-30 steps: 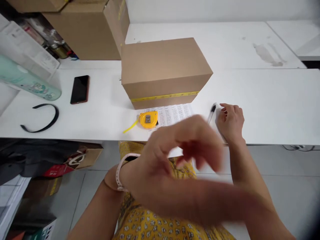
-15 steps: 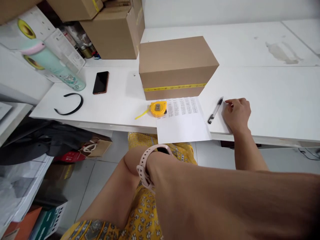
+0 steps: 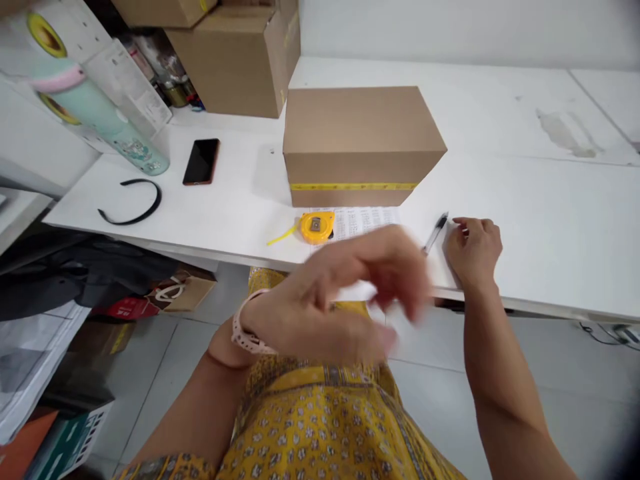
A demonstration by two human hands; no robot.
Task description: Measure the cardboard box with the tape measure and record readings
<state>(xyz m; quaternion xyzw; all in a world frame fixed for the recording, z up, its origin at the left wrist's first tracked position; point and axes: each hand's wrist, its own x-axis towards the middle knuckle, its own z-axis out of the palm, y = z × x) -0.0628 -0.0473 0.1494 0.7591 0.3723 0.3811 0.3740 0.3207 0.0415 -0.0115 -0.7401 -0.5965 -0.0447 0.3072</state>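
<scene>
My left hand (image 3: 345, 293) hangs in the air in front of the table edge, blurred by motion, with a pale wristband on the wrist; its fingers look loosely curled and hold nothing I can see. My right hand (image 3: 473, 250) rests on the white table (image 3: 550, 227) with fingers curled, just right of a pen (image 3: 434, 233). A printed sheet of paper (image 3: 367, 217) lies partly hidden behind my left hand. A yellow tape measure (image 3: 317, 227) sits at its left, its tape running along the front of a closed cardboard box (image 3: 360, 143).
A black phone (image 3: 201, 161), a black curved band (image 3: 131, 203) and a mint bottle (image 3: 95, 117) lie at the left. Larger cardboard boxes (image 3: 240, 57) stand at the back left. Bags and boxes sit on the floor under the table's left end.
My left hand, out of sight near the camera half a second ago, has come back down in front of the paper. My right hand has stayed by the pen.
</scene>
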